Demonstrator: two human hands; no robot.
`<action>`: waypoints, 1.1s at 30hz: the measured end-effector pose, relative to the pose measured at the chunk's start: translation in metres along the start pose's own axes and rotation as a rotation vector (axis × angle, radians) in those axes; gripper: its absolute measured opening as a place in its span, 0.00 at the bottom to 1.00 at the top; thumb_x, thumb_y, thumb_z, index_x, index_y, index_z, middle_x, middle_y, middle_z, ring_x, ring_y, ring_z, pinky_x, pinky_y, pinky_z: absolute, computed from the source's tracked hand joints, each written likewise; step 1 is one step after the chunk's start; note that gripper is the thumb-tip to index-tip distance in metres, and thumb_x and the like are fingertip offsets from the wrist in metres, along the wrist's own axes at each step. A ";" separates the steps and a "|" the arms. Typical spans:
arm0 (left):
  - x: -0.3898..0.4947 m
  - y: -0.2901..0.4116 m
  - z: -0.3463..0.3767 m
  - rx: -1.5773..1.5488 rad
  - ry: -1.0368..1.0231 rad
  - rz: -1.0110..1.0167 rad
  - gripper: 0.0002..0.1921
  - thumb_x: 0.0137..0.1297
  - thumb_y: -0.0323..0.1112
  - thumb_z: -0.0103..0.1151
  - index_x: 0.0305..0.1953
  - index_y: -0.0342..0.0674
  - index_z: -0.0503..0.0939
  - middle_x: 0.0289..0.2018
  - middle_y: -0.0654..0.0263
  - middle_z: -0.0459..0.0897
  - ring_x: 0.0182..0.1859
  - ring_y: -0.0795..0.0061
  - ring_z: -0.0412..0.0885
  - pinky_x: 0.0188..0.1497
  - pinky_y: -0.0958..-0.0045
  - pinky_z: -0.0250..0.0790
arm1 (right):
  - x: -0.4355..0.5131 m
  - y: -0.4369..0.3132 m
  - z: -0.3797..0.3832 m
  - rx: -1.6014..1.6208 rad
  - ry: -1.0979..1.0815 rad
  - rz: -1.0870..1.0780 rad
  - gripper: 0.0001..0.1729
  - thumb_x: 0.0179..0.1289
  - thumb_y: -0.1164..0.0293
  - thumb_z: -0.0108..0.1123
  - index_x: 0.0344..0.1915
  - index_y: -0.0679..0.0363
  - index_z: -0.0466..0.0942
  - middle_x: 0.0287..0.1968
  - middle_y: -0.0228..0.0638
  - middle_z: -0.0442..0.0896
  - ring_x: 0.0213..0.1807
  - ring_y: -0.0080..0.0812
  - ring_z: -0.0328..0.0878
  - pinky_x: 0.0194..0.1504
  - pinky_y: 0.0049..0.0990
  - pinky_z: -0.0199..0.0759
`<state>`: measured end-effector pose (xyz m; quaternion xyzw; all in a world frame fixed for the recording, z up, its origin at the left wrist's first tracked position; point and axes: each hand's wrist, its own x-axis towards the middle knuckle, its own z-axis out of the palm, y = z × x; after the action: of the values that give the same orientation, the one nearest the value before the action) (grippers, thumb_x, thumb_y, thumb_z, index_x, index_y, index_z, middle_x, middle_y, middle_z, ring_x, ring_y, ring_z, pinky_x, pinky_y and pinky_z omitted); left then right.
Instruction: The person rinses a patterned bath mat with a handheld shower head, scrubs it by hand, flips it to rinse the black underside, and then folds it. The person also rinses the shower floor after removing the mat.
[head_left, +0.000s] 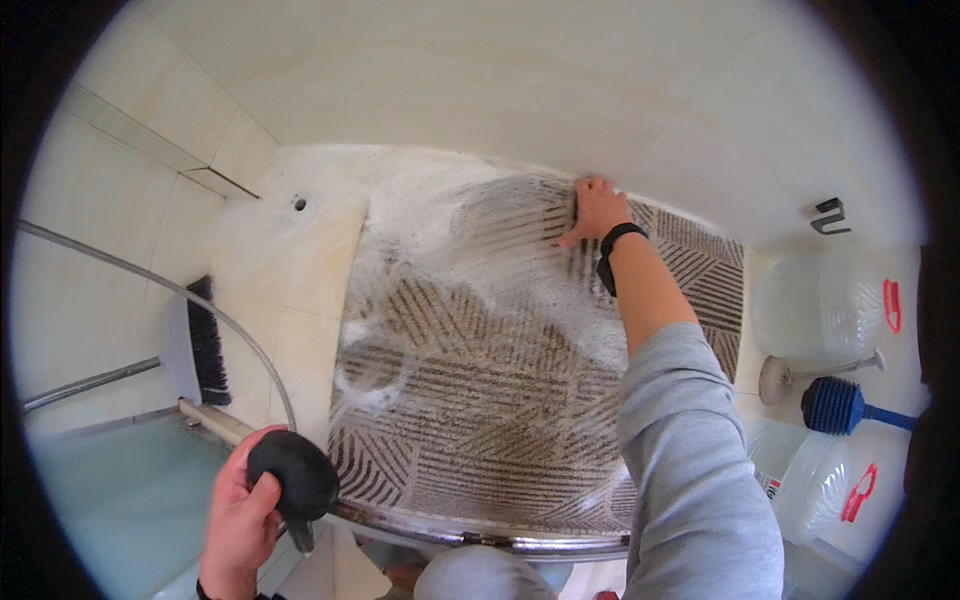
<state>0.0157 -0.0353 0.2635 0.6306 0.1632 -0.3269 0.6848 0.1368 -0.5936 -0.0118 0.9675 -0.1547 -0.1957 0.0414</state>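
Observation:
My left hand grips a black hand-held shower head at the lower left. A metal shower hose curves from the left wall and passes out of sight behind the head. My right hand rests palm down with fingers apart on a patterned rug, close to the back wall. A black band circles that wrist. White foam covers much of the rug's upper left part, and its striped pattern shows elsewhere. What lies beneath the right palm is hidden.
A broom head with black bristles leans at the left. Near the upper left is a round drain hole. Two clear plastic jugs, a blue plunger and a black hook are at the right. A metal rail edges the front.

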 end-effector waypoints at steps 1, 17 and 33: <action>-0.001 -0.001 0.000 0.008 -0.010 0.024 0.28 0.72 0.29 0.61 0.71 0.31 0.67 0.60 0.60 0.80 0.60 0.69 0.80 0.65 0.66 0.72 | 0.000 -0.002 0.000 0.002 -0.025 0.025 0.71 0.35 0.38 0.86 0.76 0.59 0.61 0.72 0.45 0.67 0.77 0.50 0.61 0.73 0.61 0.58; 0.010 0.046 0.109 -0.106 -0.194 0.509 0.18 0.82 0.35 0.53 0.66 0.41 0.67 0.59 0.62 0.79 0.61 0.69 0.80 0.65 0.62 0.74 | -0.249 -0.121 -0.092 1.181 0.194 -0.764 0.54 0.59 0.51 0.76 0.76 0.65 0.60 0.72 0.53 0.68 0.70 0.46 0.73 0.72 0.43 0.64; 0.006 0.095 0.256 0.485 0.208 0.966 0.33 0.66 0.40 0.69 0.66 0.33 0.66 0.59 0.47 0.71 0.60 0.56 0.72 0.64 0.56 0.68 | -0.311 0.023 -0.232 1.525 1.092 0.041 0.09 0.81 0.62 0.53 0.45 0.55 0.68 0.26 0.21 0.69 0.22 0.16 0.65 0.22 0.23 0.61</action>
<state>0.0335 -0.2860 0.3702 0.8024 -0.1579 0.0604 0.5723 -0.0510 -0.5130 0.3187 0.6885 -0.2177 0.4404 -0.5336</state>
